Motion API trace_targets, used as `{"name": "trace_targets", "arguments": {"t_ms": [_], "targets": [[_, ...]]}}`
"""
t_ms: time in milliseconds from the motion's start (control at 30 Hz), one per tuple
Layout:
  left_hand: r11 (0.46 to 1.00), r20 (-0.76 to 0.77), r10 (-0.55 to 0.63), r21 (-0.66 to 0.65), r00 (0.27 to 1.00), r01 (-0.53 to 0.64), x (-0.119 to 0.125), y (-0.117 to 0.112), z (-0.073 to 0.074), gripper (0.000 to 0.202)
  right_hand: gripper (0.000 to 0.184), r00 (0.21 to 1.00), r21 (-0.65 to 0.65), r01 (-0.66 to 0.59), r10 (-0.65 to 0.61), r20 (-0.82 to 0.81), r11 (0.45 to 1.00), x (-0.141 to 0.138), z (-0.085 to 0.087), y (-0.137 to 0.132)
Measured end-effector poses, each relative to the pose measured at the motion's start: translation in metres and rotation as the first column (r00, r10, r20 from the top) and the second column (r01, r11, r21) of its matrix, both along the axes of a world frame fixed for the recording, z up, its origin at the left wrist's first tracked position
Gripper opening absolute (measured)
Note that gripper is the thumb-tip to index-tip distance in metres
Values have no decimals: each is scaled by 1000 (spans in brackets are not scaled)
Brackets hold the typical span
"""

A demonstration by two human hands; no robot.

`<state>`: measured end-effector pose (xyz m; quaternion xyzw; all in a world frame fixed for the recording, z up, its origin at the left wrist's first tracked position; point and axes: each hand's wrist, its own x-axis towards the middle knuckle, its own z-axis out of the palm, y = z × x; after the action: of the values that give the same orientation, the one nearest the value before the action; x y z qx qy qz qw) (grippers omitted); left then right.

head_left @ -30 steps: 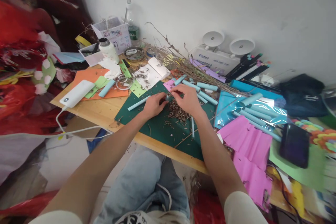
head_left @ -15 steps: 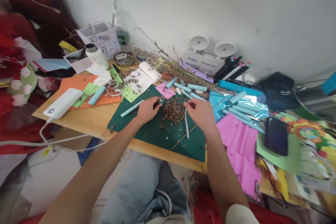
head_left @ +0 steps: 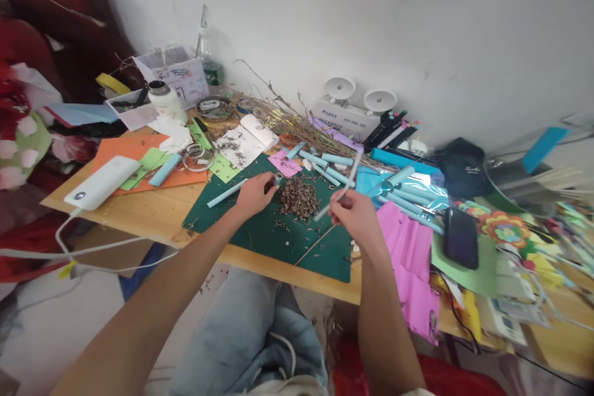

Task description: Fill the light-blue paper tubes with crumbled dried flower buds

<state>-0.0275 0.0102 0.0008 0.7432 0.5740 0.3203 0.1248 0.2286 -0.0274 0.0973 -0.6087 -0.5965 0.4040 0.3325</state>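
My left hand (head_left: 256, 193) is closed around a light-blue rolled paper tube (head_left: 227, 193), which lies slanted on the green cutting mat (head_left: 260, 241). The tube's open end shows at my fingertips, beside a heap of brown dried plant bits (head_left: 298, 200). To the right of the heap, my right hand (head_left: 353, 213) pinches a thin pale strip (head_left: 351, 176), tilted up and blurred by motion. Whether that strip is paper or plastic I cannot tell. Below the heap, a thin brown stalk (head_left: 315, 244) lies across the mat.
Behind the mat lie more blue paper tubes (head_left: 322, 167) and dry twigs (head_left: 278, 112). Pink crepe paper (head_left: 408, 260) and a dark phone (head_left: 461, 238) are on the right. A white power bank (head_left: 102, 182), orange paper (head_left: 120, 151) and an open bottle (head_left: 167, 102) stand or lie left.
My right hand has lifted the pale strip from hanging down at the mat to a raised slant and moved slightly lower. My left hand stays at the tube. The view has shifted rightward.
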Motion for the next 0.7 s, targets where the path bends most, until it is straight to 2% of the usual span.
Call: {"name": "trace_targets", "arguments": {"t_ms": [33,133,200,333,500,700], "targets": [[1000,3,-2,2,1000,2,0,0,0,9,11,995,22,3,-1,-100,1000,-7,6,5],[1000,10,-10,12,1000,10,1,1,-2,9,21,964,112,10,20,-266,994,-34,15,22],[1000,6,-8,13,1000,8,1,1,-2,9,26,960,186,1,51,-275,983,-53,17,33],[1000,-25,6,4,1000,-6,2,-1,-1,10,26,992,328,-63,96,-86,943,-74,14,42],[1000,-3,8,1,1000,-8,2,-3,1,8,20,976,385,-176,110,186,906,-82,9,46],[1000,5,-9,17,1000,9,2,-3,-1,10,18,944,436,-223,81,321,872,-88,15,52]]}}
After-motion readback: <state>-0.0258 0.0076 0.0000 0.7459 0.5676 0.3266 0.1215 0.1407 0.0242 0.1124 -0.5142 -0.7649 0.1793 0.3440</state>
